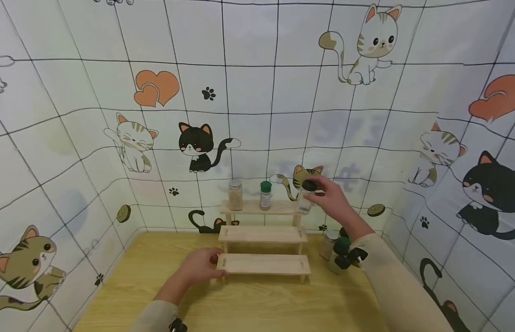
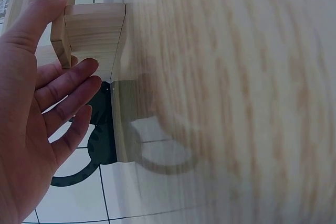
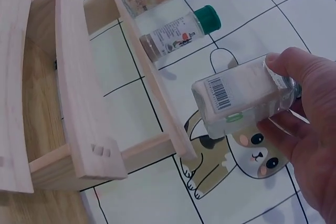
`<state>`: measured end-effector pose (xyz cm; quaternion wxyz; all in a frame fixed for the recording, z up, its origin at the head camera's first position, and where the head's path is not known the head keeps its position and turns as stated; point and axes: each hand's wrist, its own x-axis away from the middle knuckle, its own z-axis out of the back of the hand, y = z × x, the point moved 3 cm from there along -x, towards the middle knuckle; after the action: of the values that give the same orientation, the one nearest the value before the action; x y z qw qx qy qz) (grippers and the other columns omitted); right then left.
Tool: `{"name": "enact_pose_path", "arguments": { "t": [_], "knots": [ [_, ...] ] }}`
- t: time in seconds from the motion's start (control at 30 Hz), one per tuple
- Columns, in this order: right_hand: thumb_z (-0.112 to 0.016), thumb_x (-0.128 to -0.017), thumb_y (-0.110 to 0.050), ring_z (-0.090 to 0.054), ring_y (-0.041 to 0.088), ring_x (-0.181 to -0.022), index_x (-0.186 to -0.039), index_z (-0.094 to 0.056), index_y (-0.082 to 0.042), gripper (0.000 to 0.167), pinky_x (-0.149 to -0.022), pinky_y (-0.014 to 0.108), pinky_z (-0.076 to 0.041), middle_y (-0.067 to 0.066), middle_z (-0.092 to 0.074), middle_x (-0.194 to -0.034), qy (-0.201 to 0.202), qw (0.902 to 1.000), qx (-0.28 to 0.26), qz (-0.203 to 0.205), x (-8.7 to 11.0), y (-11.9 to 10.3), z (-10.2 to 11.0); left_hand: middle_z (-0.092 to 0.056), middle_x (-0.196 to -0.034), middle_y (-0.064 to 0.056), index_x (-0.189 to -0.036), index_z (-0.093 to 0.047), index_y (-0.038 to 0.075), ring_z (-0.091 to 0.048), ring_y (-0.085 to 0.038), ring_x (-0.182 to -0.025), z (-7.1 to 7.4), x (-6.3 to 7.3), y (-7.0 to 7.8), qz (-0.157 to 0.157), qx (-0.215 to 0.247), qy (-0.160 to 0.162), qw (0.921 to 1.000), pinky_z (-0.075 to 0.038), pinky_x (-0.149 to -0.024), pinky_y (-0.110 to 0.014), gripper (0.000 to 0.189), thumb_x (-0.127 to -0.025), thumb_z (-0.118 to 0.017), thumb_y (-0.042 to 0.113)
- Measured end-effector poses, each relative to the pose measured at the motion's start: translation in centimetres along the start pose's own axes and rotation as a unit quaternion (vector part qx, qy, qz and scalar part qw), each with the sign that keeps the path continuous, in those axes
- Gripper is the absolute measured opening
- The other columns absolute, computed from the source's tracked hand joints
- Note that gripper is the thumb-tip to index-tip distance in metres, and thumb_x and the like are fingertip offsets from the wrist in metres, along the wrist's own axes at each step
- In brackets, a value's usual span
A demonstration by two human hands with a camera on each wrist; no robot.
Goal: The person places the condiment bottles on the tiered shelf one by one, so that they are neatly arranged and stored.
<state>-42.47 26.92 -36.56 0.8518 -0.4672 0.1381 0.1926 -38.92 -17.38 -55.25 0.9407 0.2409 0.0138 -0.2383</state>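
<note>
A three-tier wooden spice rack stands on the table. My left hand grips the left end of its lowest tier. In the left wrist view the thumb lies over the board, with fingers beneath and the others spread. My right hand holds a clear spice jar with a black lid by its upper part. The jar's base is just off the right end of the top tier. On that tier stand a green-lidded spice jar and a taller jar at its left end.
Right of the rack several more jars stand together on the wooden table, partly hidden by my right forearm. A white tiled-pattern cloth with cartoon cats rises behind the rack and at both sides.
</note>
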Motion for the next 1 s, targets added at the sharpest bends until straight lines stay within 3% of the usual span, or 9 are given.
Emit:
{"name": "enact_pose_path", "arguments": {
  "t": [0.2,0.33,0.47,0.73,1.0],
  "knots": [
    [-0.081,-0.104,-0.020,-0.063,0.041,-0.130,-0.156,-0.057,-0.008,0.058,-0.099,0.058,-0.054,0.019,-0.060,-0.148,-0.018,0.9997,0.011,0.008,-2.2,-0.5,-1.3,-0.075,-0.096,0.015,-0.129,-0.075,0.018,-0.068,-0.006,-0.087,0.0,0.0,0.2,-0.005,0.000,0.001,1.0000,-0.056,-0.079,-0.040,0.064,-0.084,-0.092,0.060],
    [-0.080,-0.105,-0.020,-0.062,0.042,-0.134,-0.156,-0.057,-0.007,0.057,-0.102,0.059,-0.054,0.021,-0.057,-0.151,-0.053,0.9984,0.000,0.019,-3.3,-0.7,-2.5,-0.074,-0.096,0.015,-0.130,-0.075,0.018,-0.067,-0.006,-0.087,0.2,0.3,0.2,0.011,-0.007,0.000,0.9999,-0.056,-0.080,-0.039,0.065,-0.083,-0.092,0.060],
    [-0.080,-0.105,-0.018,-0.059,0.042,-0.140,-0.158,-0.056,-0.009,0.059,-0.105,0.061,-0.052,0.019,-0.056,-0.152,-0.065,0.9978,0.002,0.010,-3.9,-0.5,-3.3,-0.075,-0.099,0.013,-0.134,-0.074,0.015,-0.069,-0.007,-0.089,0.4,0.5,0.3,0.006,-0.015,0.002,0.9999,-0.057,-0.082,-0.041,0.070,-0.084,-0.091,0.061],
    [-0.080,-0.105,-0.018,-0.058,0.043,-0.141,-0.160,-0.056,-0.015,0.060,-0.106,0.061,-0.052,0.017,-0.054,-0.155,-0.072,0.9972,0.004,-0.019,-4.1,0.5,-3.5,-0.074,-0.099,0.014,-0.134,-0.074,0.016,-0.068,-0.007,-0.089,-0.3,0.0,-0.2,0.003,-0.021,0.002,0.9998,-0.057,-0.081,-0.040,0.071,-0.084,-0.091,0.063],
    [-0.078,-0.106,-0.019,-0.058,0.042,-0.141,-0.161,-0.055,-0.015,0.060,-0.104,0.060,-0.054,0.018,-0.056,-0.154,-0.063,0.9978,0.005,-0.020,-3.9,1.1,-3.6,-0.074,-0.098,0.015,-0.134,-0.074,0.016,-0.067,-0.005,-0.088,-0.1,0.0,-0.3,0.001,-0.020,0.004,0.9998,-0.057,-0.080,-0.040,0.071,-0.083,-0.090,0.064]
  ]
}}
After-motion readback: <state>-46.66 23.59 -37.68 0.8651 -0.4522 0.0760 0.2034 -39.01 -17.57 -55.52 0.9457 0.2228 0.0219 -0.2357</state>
